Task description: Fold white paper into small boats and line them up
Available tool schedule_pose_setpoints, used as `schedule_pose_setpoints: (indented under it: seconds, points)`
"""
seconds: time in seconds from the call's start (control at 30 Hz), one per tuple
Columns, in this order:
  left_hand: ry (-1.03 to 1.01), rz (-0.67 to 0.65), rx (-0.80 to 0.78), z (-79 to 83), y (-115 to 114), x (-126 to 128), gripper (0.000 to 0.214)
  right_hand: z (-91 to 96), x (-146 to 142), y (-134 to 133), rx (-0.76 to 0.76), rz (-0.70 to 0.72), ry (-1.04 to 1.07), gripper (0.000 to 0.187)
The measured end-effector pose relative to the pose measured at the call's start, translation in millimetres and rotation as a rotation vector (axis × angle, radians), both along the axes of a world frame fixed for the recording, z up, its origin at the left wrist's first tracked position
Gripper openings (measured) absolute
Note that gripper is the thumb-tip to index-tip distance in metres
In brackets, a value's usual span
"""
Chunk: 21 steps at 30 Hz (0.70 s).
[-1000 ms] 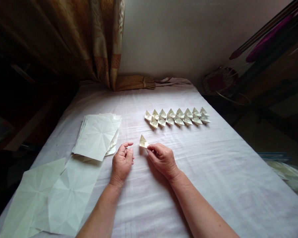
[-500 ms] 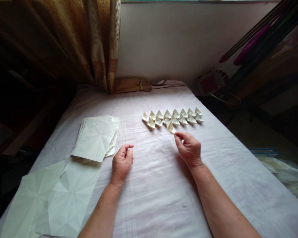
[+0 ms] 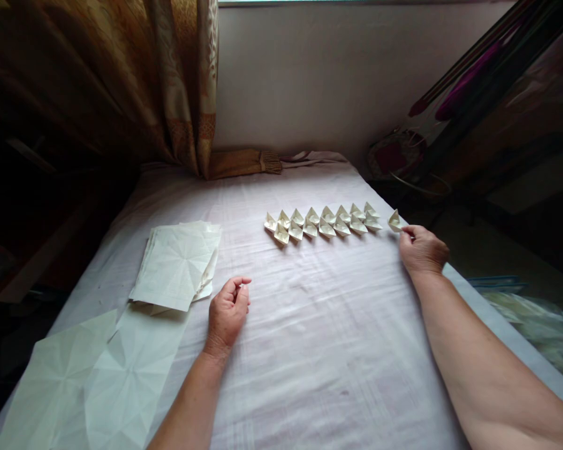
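Note:
Between the thumb and fingers of my right hand (image 3: 425, 250) is a small folded paper boat (image 3: 395, 221), held by its lower edge near the table's right edge. To its left, two rows of similar paper boats (image 3: 327, 227) stand close together on the pale cloth. My left hand (image 3: 229, 312) rests on the cloth, its fingers curled in and thumb near the index finger; nothing shows in it. Left of that hand lies a stack of creased white paper sheets (image 3: 169, 265). Nearer to me, larger creased sheets (image 3: 126, 381) overlap one another.
A pale cloth (image 3: 300, 387) covers the table. Gold curtains (image 3: 187, 94) hang at the back left, with a brown fringed fabric (image 3: 244, 162) at the far edge. Right of the table are a round patterned bag (image 3: 396, 153) and a clear plastic bag (image 3: 537, 331) with pale contents.
My right hand has carried the paper boat rightward, from in front of the rows to beyond their right end. My left hand has stayed almost still. The view has shifted slightly.

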<state>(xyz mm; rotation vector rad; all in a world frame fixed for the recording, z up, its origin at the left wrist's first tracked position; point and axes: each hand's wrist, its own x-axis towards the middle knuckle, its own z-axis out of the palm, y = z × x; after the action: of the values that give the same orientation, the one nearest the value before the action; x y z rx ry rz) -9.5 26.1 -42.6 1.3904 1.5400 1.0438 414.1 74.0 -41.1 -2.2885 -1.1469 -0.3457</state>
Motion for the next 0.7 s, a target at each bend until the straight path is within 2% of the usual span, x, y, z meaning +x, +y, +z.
schedule_pose_setpoints:
  seconds: [0.33, 0.7]
  points:
    - [-0.02, -0.001, -0.015, 4.2, 0, 2, 0.033, -11.0, 10, 19, -0.085, 0.016, -0.076, 0.028]
    - [0.006, -0.011, -0.013, 3.8, -1, 1, 0.033, -8.1, 11, 24, -0.14, 0.039, -0.102, 0.029]
